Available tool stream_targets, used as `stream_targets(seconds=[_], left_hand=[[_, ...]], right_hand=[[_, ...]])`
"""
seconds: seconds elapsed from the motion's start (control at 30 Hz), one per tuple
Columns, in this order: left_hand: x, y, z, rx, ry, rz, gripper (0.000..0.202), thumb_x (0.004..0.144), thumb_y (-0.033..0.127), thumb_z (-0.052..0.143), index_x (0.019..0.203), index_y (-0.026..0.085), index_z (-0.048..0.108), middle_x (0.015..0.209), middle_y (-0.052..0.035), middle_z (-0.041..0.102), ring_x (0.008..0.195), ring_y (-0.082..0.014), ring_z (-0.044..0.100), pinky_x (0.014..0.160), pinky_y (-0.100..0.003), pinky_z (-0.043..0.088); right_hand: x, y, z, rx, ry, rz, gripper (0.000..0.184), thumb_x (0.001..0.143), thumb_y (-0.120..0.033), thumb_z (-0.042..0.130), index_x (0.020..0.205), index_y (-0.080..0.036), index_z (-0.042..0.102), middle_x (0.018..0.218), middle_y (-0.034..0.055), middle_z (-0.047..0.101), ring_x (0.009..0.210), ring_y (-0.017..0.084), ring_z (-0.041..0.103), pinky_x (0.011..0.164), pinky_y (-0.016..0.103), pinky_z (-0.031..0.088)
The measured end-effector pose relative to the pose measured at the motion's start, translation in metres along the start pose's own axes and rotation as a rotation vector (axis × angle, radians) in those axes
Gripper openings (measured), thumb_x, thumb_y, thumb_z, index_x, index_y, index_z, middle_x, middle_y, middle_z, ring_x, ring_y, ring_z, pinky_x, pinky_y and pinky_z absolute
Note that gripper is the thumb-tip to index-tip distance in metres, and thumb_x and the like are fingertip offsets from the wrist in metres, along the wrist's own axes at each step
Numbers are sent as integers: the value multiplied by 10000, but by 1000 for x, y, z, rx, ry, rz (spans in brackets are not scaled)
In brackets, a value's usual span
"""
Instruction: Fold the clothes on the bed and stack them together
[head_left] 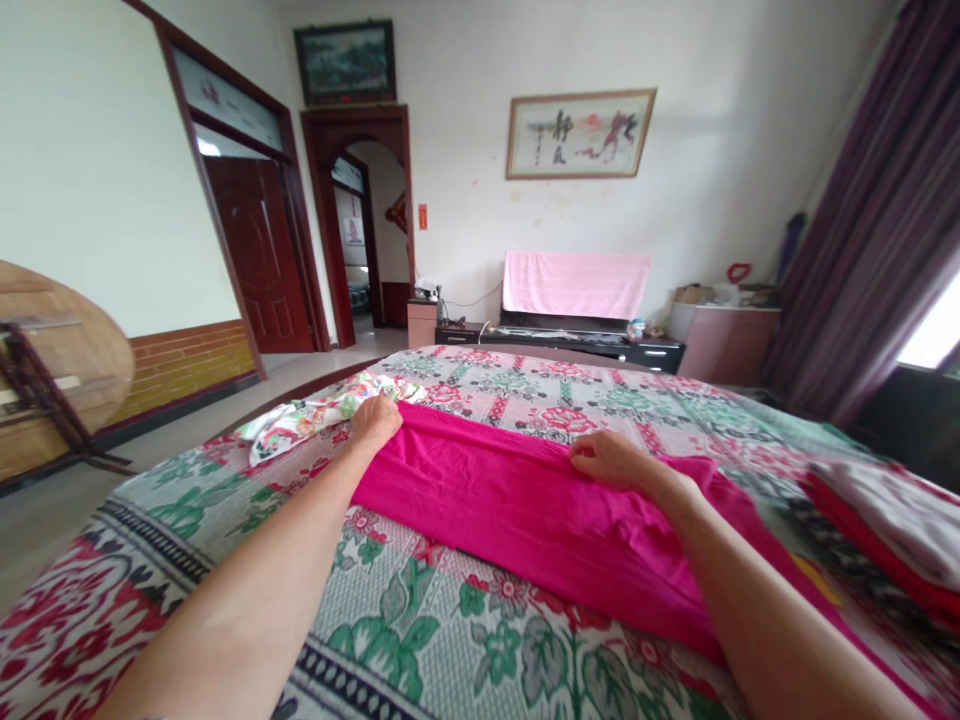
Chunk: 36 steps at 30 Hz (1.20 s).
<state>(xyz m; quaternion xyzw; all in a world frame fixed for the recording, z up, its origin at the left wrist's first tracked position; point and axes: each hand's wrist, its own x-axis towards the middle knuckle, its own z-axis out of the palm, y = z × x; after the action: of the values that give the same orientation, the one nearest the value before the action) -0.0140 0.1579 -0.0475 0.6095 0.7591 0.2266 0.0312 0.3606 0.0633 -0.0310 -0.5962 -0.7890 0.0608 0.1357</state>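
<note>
A bright pink garment [510, 500] lies stretched lengthwise across the flowered cloth [390, 620] covering the table. At its far left corner, my left hand [377, 420] is closed on the fabric. My right hand [606, 460] pinches the garment's far edge near the middle, with fingers bent together. Wrinkles run through the fabric around my right wrist, and its right end spreads out beneath my right forearm. Just beyond my left hand rests a crumpled white cloth with a colourful print [300, 420].
A stack of folded clothes [892, 530] sits at the table's right side. Across the room, a pink towel [576, 284] drapes over a screen on a low black cabinet [656, 356]. A round wooden tabletop [67, 350] leans at the left wall.
</note>
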Motion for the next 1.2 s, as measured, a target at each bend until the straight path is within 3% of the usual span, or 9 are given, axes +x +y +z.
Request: stream_targets(seconds=[0.1,0.17,0.27,0.4,0.5,0.57,0.73,0.93,1.2], left_hand=[[-1,0,0,122,-8,-8,299,765,231,519,979,177,721,1164,-164,665,1094,-320,604,899,-402,476],[1,0,-1,187,51,73,344,758,227,526,1049,199,708,1224,-146,636,1138,-321,572,920,-399,466],[3,9,-3,217,109,212,335,760,245,528,1037,227,716,1161,-110,668,1111,-303,583,919,-367,464],[-2,29,-5,161,-71,505,269,734,307,567,941,283,737,972,-11,725,944,-215,648,865,-271,473],[-10,39,0,160,-189,663,257,701,292,577,897,278,744,885,-5,727,892,-193,656,845,-258,476],[-15,40,5,163,-194,710,267,709,263,550,893,267,743,896,-18,724,901,-194,653,850,-268,477],[-19,38,14,195,-127,715,291,763,236,484,906,256,737,950,-31,719,954,-201,640,878,-286,475],[-21,38,14,164,-113,704,303,772,194,483,923,232,743,950,-46,729,926,-203,660,873,-289,479],[-16,37,7,150,-79,673,328,773,190,479,944,281,744,976,1,742,982,-182,660,930,-282,463]], right_hand=[[-11,3,-23,38,-11,51,233,736,-151,494,697,-165,723,580,2,620,568,113,513,551,219,349],[-18,6,-37,52,16,105,236,727,-146,497,731,-159,732,605,-4,631,588,112,526,563,217,360],[-26,12,-50,82,30,169,228,716,-160,519,771,-165,740,630,-16,643,616,114,552,579,214,378],[-29,15,-53,58,-115,188,153,686,-179,595,750,-181,733,637,-22,651,615,109,549,567,206,382],[-29,13,-52,-40,-229,289,111,662,-209,671,749,-168,728,671,2,671,629,119,560,566,212,395],[-30,12,-52,-86,-284,348,149,664,-257,702,774,-159,725,717,20,685,655,134,578,576,223,411],[-29,16,-46,-115,-275,394,256,640,-286,736,868,-169,729,851,50,709,751,181,622,622,259,455],[-22,27,-27,-112,-208,402,266,631,-88,607,852,-149,742,737,54,696,681,173,618,587,245,442],[-28,30,-50,-112,-236,370,274,631,-76,567,799,-184,756,667,14,661,621,134,560,539,227,379]])
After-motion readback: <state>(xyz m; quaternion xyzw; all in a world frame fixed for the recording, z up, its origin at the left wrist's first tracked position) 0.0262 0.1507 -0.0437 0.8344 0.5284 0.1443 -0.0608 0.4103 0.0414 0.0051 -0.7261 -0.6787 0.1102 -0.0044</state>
